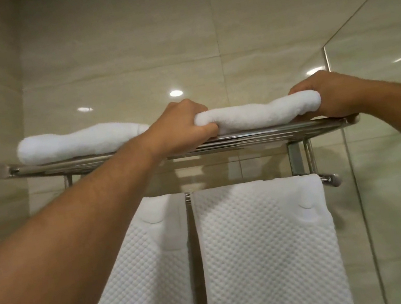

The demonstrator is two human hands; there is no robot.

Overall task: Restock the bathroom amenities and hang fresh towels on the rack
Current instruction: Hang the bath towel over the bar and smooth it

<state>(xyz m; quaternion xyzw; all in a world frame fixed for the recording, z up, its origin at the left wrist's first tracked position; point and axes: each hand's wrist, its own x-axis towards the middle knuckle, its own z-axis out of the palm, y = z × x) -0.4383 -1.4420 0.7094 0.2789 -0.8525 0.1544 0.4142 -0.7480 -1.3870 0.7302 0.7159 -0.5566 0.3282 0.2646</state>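
A chrome towel rack (67, 163) is fixed to the tiled wall above eye level. On the right half of its top shelf lies a folded white towel (257, 115). My left hand (184, 125) grips that towel's left end and my right hand (331, 95) grips its right end, fingers curled round the edges. A second folded white towel (80, 143) lies on the shelf's left half, apart from both hands. Under the shelf, two white waffle-weave towels (268, 252) (147, 281) hang side by side from the lower bar (330, 179).
Beige glossy wall tiles (121, 45) are behind the rack. A glass shower panel (380, 66) stands close to the rack's right end. My left forearm crosses in front of the left hanging towel.
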